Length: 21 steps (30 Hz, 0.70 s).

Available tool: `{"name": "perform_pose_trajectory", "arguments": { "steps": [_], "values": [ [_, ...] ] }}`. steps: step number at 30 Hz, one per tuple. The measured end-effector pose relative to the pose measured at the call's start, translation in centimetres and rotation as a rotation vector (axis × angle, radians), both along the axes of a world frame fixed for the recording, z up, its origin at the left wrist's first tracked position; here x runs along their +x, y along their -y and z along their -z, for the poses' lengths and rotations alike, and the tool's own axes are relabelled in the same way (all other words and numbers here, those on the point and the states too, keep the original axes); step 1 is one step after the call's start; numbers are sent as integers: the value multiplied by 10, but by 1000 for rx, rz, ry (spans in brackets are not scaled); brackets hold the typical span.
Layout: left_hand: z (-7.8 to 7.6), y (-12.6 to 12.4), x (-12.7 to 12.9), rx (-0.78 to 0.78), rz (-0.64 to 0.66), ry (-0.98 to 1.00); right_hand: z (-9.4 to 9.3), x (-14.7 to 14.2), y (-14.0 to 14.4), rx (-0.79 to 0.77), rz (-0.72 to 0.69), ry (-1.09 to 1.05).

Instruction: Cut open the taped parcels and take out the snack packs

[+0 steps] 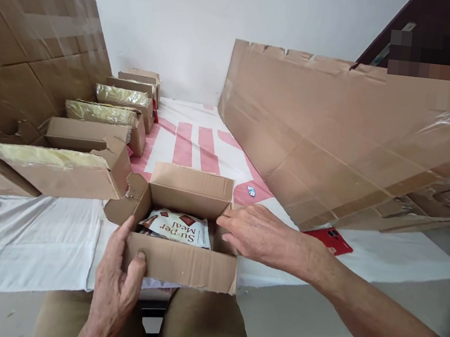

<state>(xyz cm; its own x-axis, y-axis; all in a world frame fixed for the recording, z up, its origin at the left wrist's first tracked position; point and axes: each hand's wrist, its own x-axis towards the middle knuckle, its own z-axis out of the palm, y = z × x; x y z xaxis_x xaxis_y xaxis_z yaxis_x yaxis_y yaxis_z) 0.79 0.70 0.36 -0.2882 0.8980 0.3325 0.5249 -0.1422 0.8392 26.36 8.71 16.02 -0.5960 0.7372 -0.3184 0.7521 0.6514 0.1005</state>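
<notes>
An open brown cardboard box (183, 263) sits at the near edge of the table, its flaps spread. Inside lies a white packet (176, 228) printed "Su-per Meal" with brown squares. My left hand (116, 280) grips the box's near left corner, thumb on the front wall and fingers along the left flap. My right hand (256, 233) rests on the box's right side, fingertips at the right flap beside the packet.
A row of several taped cardboard boxes (105, 116) runs along the left toward the wall. Large flattened cardboard sheets lean at the left (31, 57) and right (331, 147). A red phone (332, 240) lies on the white cloth (28, 239) to the right of my arm.
</notes>
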Motion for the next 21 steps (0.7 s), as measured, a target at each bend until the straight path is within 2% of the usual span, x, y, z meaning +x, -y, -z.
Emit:
{"name": "perform_pose_trajectory", "arguments": {
  "steps": [4, 11, 14, 17, 21],
  "values": [
    [1, 3, 1, 9, 9, -2, 13, 0, -13, -27, -64, -1],
    [7, 2, 2, 36, 30, -4, 24, -32, -24, -59, -294, 169],
    [13, 2, 2, 44, 42, -24, 34, -30, -24, -76, -375, 83],
    [16, 1, 3, 48, 47, -20, 42, -20, -24, -83, -357, -20],
    [13, 0, 6, 54, 20, -4, 47, -11, -28, -116, -213, -212]
  ]
}}
